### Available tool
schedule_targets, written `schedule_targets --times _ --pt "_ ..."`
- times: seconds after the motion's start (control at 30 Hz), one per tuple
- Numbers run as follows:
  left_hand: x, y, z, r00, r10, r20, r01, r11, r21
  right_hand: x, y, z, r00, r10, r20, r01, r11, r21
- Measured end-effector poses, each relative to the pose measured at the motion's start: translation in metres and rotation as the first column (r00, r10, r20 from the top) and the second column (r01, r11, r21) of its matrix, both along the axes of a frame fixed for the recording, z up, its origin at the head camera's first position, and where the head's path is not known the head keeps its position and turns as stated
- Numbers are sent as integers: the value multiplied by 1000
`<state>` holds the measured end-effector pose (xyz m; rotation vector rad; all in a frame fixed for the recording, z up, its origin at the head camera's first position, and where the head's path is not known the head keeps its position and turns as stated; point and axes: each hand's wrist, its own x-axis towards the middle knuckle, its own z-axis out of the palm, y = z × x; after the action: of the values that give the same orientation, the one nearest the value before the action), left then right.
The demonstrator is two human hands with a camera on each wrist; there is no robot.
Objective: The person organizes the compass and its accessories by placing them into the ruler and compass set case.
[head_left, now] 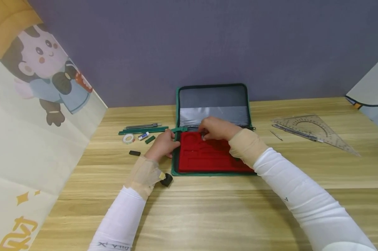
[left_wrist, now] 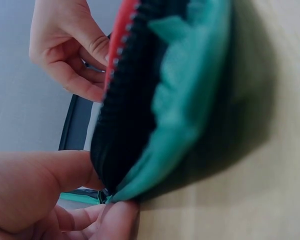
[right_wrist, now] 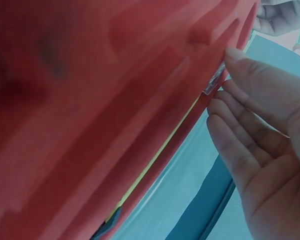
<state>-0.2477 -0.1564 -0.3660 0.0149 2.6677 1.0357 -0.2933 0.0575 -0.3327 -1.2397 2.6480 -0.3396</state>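
A green zip case (head_left: 213,174) lies spread out on the wooden table, with a moulded red tray (head_left: 189,164) in its lower half. My left hand (head_left: 161,144) pinches the zipped edge at the case's left side, thumb and fingertips meeting there in the left wrist view. At the tray's far edge, my right hand (head_left: 216,129) pinches a small shiny piece (right_wrist: 215,80); its kind is hidden by the fingers. A thin yellow strip (right_wrist: 160,150) lies along the slot by that piece, ending in a dark tip (right_wrist: 107,225).
Left of the case lie green pencils (head_left: 138,131), a tape roll (head_left: 128,138), an eraser (head_left: 143,136), a green block (head_left: 150,139) and a black block (head_left: 134,153). A black object (head_left: 167,180) sits near my left wrist. Rightward are a clear set square (head_left: 330,134) and a compass (head_left: 295,133).
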Motion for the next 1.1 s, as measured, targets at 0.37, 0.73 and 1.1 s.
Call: schedule_targets --times 0.37,0.73,1.1 --pt "1 -1 1 1000 -5 11 5 1000 4 0 10 -4 999 28 -18 -29 999 -33" --pt "0 0 3 1000 -9 14 9 1000 10 11 38 1 999 -32 4 32 997 -70" --pt "-2 0 1 1000 -7 28 6 1000 18 15 69 5 995 -93 -45 86 986 -145"
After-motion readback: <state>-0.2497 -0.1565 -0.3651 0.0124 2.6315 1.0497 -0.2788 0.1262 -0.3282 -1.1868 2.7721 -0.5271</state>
